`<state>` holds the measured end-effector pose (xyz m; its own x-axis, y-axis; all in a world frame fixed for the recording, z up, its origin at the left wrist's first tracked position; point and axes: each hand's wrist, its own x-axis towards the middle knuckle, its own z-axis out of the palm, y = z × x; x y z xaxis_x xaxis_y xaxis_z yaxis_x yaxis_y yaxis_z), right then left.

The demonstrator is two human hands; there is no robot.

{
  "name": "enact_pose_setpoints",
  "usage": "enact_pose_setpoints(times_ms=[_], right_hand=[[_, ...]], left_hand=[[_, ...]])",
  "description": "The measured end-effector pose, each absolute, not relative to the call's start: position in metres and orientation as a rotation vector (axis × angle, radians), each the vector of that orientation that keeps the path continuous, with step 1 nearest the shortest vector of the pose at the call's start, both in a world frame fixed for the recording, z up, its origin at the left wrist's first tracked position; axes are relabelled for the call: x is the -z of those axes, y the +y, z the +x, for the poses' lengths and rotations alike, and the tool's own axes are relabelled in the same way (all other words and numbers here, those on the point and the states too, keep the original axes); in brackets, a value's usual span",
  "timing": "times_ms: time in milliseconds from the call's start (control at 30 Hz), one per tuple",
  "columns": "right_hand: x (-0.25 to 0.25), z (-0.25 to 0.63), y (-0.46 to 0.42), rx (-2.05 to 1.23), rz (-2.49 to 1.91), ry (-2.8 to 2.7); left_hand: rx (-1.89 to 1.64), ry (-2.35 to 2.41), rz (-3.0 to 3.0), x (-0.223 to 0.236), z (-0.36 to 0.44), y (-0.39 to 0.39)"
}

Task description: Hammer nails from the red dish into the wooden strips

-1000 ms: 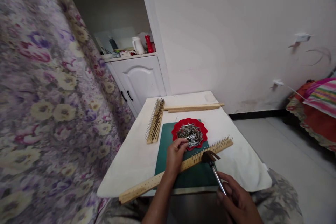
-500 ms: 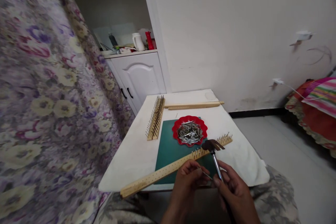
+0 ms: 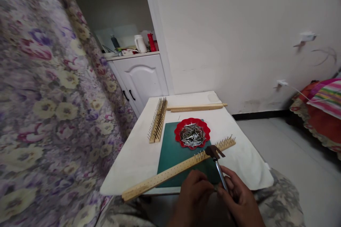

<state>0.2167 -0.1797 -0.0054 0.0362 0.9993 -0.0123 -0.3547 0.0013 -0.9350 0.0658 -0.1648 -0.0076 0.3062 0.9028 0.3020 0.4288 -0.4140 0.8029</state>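
My right hand (image 3: pixel 237 195) is closed round the handle of a claw hammer (image 3: pixel 219 172), whose brown head points up and away, over the wooden strip. Beside it my left hand (image 3: pixel 195 189) is closed in a pinch on a nail, now mostly hidden by the fingers and a little blurred. The two hands nearly meet at the table's near edge. Just beyond them a wooden strip (image 3: pixel 165 175) lies slantwise, with rows of holes on its left part and several nails standing upright toward its right end. A red scalloped dish (image 3: pixel 178 133) full of loose nails (image 3: pixel 192 135) sits behind the strip.
A green mat (image 3: pixel 170 149) lies under the dish on the white-covered table (image 3: pixel 133 163). At the back left are nail-studded wooden strips (image 3: pixel 158 120); bare wooden strips (image 3: pixel 197 107) lie along the far edge. A floral curtain (image 3: pixel 53 95) hangs at left; a cabinet (image 3: pixel 145 81) stands behind.
My left hand has turned so its fingers cover the nail that showed between the hands. The hammer head has dipped slightly and twisted in my right hand.
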Motion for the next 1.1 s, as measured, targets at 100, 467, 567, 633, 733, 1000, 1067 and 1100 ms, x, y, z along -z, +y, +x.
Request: enact_pose_setpoints(times_ms=[100,467,567,633,733,1000,1067,1100], right_hand=[[0.005,0.215,-0.180,-1.322,-0.936,-0.910],[0.013,0.217,-0.182,-1.349,-0.972,-0.872],[0.017,0.217,-0.181,-1.373,-0.963,-0.885],[0.018,0.217,-0.181,-1.372,-0.982,-0.899],[0.018,0.216,-0.181,-1.348,-1.010,-0.898],[0.021,0.212,-0.183,-1.381,-1.002,-0.883],[0.020,0.212,-0.181,-1.427,-0.997,-0.885],[0.018,0.213,-0.179,-1.443,-0.988,-0.889]], left_hand=[[-1.044,1.167,2.038,0.010,0.065,-0.163],[-1.182,1.693,1.613,0.029,0.039,-0.104],[-1.171,1.711,1.647,0.032,0.042,-0.101],[-1.164,1.720,1.655,0.032,0.043,-0.101],[-1.157,1.724,1.662,0.033,0.043,-0.101],[-1.132,1.732,1.687,0.037,0.042,-0.099],[-1.136,1.721,1.712,0.037,0.042,-0.099],[-1.142,1.715,1.720,0.037,0.042,-0.098]])
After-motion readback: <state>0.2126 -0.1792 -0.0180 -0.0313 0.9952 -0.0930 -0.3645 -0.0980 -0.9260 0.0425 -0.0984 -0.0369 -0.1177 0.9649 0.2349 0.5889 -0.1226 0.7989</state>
